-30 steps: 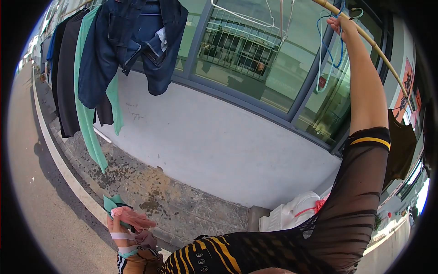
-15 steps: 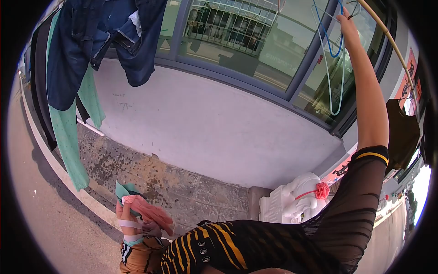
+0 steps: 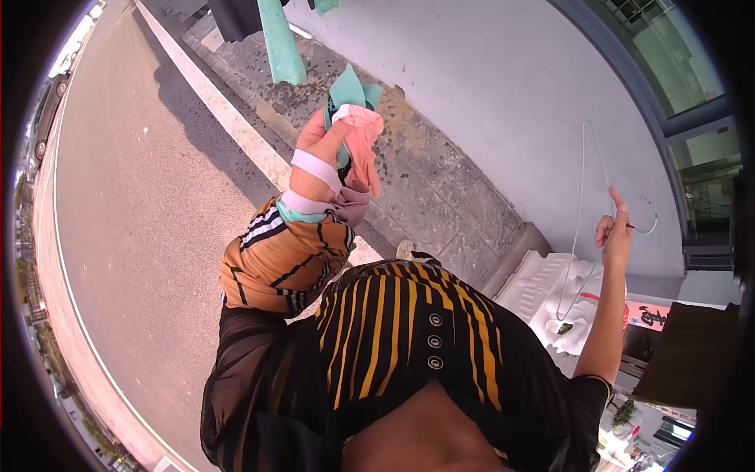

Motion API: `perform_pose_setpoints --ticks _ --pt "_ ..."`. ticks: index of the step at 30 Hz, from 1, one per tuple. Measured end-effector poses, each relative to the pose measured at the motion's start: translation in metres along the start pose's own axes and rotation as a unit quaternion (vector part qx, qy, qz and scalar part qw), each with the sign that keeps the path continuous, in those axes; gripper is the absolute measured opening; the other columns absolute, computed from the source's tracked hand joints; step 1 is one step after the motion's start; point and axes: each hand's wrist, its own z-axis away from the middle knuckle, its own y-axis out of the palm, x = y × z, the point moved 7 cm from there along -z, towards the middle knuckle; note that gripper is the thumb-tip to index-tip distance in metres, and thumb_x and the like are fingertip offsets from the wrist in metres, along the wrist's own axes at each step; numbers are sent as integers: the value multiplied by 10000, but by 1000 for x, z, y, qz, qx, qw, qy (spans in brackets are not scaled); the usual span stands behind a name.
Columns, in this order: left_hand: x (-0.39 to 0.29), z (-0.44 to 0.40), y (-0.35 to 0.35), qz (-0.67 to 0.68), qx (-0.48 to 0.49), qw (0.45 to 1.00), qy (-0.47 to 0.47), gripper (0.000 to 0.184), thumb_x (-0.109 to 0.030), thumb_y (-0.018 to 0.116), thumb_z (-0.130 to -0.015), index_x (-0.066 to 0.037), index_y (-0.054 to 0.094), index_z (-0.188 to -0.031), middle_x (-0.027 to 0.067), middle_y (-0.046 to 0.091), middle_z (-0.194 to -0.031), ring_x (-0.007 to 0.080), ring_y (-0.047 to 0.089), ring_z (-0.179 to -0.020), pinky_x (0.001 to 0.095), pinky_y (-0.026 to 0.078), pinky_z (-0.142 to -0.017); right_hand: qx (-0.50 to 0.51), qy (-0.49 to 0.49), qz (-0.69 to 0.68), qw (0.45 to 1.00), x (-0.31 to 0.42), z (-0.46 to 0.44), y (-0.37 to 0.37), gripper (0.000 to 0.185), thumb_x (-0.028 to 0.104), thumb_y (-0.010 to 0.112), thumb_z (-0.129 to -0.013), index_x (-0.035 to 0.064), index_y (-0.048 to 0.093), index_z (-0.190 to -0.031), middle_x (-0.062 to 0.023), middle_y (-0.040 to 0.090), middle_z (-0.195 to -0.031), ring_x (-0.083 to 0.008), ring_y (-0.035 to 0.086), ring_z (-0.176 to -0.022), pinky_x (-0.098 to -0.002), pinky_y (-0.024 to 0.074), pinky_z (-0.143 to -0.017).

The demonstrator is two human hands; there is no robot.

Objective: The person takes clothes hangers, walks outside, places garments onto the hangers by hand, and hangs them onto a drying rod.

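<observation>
My left hand (image 3: pixel 317 141) is closed round a bunched pink cloth garment (image 3: pixel 363 145) and a green cloth piece (image 3: pixel 348 88). Pale straps or waistbands (image 3: pixel 314 168) loop round that wrist, and a brown checked cloth (image 3: pixel 287 256) with black and white stripes is draped over the forearm. On the right, my right hand (image 3: pixel 616 230) grips a thin pale-green wire hanger (image 3: pixel 583 169) near its hook, with one finger pointing up. Nothing hangs on the hanger. What the folds of cloth in my left hand conceal cannot be made out.
Green hanging fabric (image 3: pixel 281 47) and dark fabric (image 3: pixel 234 17) are at the top. A pale wall (image 3: pixel 503 86) with a window (image 3: pixel 704 157) runs along the right. A white stone statue (image 3: pixel 546 295) stands below it, beside a hanging dark garment (image 3: pixel 688 354). Paved road (image 3: pixel 149 212) lies left.
My right hand has come down from the pole with the pale-green hanger; the blue hanger is out of view. The view has tilted down and turned left. My left hand still holds the cloths.
</observation>
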Motion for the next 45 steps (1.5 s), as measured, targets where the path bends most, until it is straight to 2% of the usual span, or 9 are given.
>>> perform_pose_setpoints --ticks 7,13,16,21,27,36,38,41,45 --pt "36 5 -6 -2 44 994 -97 206 -82 518 -856 -31 529 -1056 61 585 -997 159 573 -902 294 475 -763 189 -56 -185 963 27 52 214 379 301 417 -917 21 479 -1165 -84 613 -836 -63 432 -471 -190 311 -446" --pt "56 9 -14 -46 78 991 -97 230 -48 500 -861 -21 523 -1088 40 583 -978 115 553 -883 259 452 -768 227 -146 -284 920 81 80 349 253 97 577 -831 31 521 -1069 -31 550 -984 -63 487 -742 -208 400 -641" --pt "60 23 8 -65 178 971 -149 237 -65 510 -864 -14 518 -1095 32 575 -986 105 531 -901 254 426 -802 188 -161 -317 916 66 77 329 182 101 568 -842 41 520 -1008 -12 529 -944 -82 472 -840 -232 403 -743" --pt "67 38 35 -120 309 916 -226 273 -149 520 -875 -4 518 -1106 26 570 -988 90 507 -912 232 407 -813 225 -46 -383 895 17 63 286 151 165 504 -887 54 520 -988 10 536 -857 -56 478 -751 -176 370 -609" --pt "23 -21 46 -436 319 829 -147 326 -219 521 -882 -7 544 -1130 29 578 -1037 104 496 -987 243 370 -877 211 2 -330 920 -52 6 189 192 157 449 -885 49 524 -1026 4 534 -776 -63 459 -634 -188 336 -527" --pt "-32 -74 81 -434 271 855 -84 253 -231 524 -875 -23 578 -1009 0 578 -873 83 520 -811 210 402 -723 183 47 -326 926 -113 -40 123 186 115 404 -843 50 540 -952 10 492 -694 -68 453 -592 -197 345 -490" --pt "-34 -71 109 -455 353 814 -75 230 -226 537 -867 -12 578 -940 0 562 -822 80 507 -781 211 394 -708 185 39 -298 936 -115 -48 112 186 105 388 -833 46 540 -922 10 478 -676 -68 454 -589 -200 351 -486" --pt "-15 -46 147 -637 493 592 16 150 -120 591 -756 -13 571 -859 80 556 -779 191 507 -720 282 358 -737 214 16 -272 938 -102 -53 107 175 128 383 -809 34 519 -868 7 473 -670 -73 455 -577 -197 364 -494" --pt "28 -54 159 -679 572 432 161 147 -40 575 -642 -40 556 -787 111 516 -712 305 505 -716 373 343 -772 263 -43 -308 913 -57 -56 100 184 184 414 -774 21 498 -776 -1 469 -607 -93 464 -566 -206 378 -532"
